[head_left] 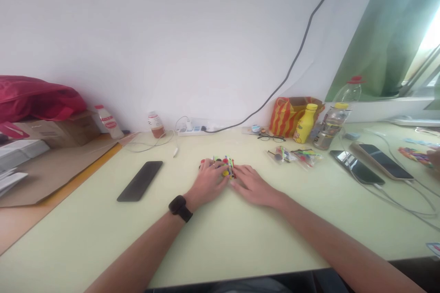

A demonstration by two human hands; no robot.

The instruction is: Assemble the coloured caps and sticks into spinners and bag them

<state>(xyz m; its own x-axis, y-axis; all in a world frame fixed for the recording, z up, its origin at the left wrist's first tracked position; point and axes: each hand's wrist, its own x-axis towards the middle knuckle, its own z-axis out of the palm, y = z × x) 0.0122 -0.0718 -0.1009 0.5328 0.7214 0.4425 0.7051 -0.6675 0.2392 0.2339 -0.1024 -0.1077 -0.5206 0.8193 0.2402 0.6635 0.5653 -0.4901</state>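
Observation:
A small cluster of colourful plastic pieces [226,172] lies on the pale green table in front of me, with red, yellow, green, blue and black showing. My left hand [210,179], below a black wristwatch [178,207], rests over the cluster's left and near side with its fingers stretched across the pieces. On the other side, my right hand [252,184] lies low on the tabletop, fingers extended and fingertips against the cluster's right edge. Both hands partly cover the pieces, so their exact kind cannot be made out.
Left of my hands lies a black phone [140,181]. Small bags of colourful parts [295,155], a yellow bottle [305,123] and a striped bag [287,116] are at the right, with charging phones [357,167] beyond. A power strip [192,131] sits against the wall.

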